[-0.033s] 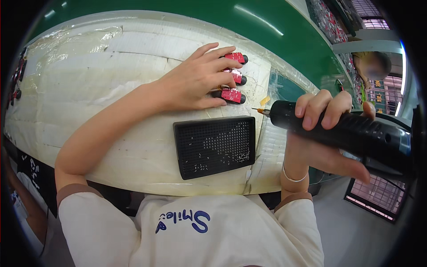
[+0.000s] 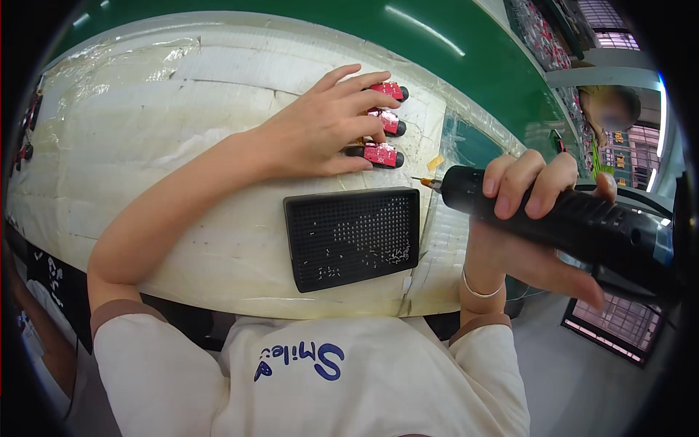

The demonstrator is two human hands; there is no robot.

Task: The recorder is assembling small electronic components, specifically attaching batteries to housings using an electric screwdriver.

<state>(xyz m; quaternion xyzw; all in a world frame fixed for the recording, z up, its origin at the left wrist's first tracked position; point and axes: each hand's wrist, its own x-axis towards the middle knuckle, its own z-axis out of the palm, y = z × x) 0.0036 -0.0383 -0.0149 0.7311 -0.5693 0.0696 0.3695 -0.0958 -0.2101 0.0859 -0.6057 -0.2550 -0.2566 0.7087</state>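
Three small red-and-black pieces, toy-car-like in shape, lie in a row on the covered worktop: a near one (image 2: 381, 154), a middle one (image 2: 394, 127) and a far one (image 2: 391, 90). My left hand (image 2: 306, 135) rests over their left ends with its fingers spread, partly hiding them. A black electric screwdriver (image 2: 597, 229) is gripped in my right hand (image 2: 535, 186), its thin bit pointing left, apart from the pieces. Closer to my body sits a black perforated tray (image 2: 309, 211); small silvery screws stand in many of its holes, and others lie loose.
White sheets under clear film cover the worktop (image 2: 145, 131). Beyond runs a green surface (image 2: 349, 29). More red-and-black pieces (image 2: 28, 131) lie at the far left. A scrap of yellow tape (image 2: 435, 162) is near the bit. Other people are at the left and right edges.
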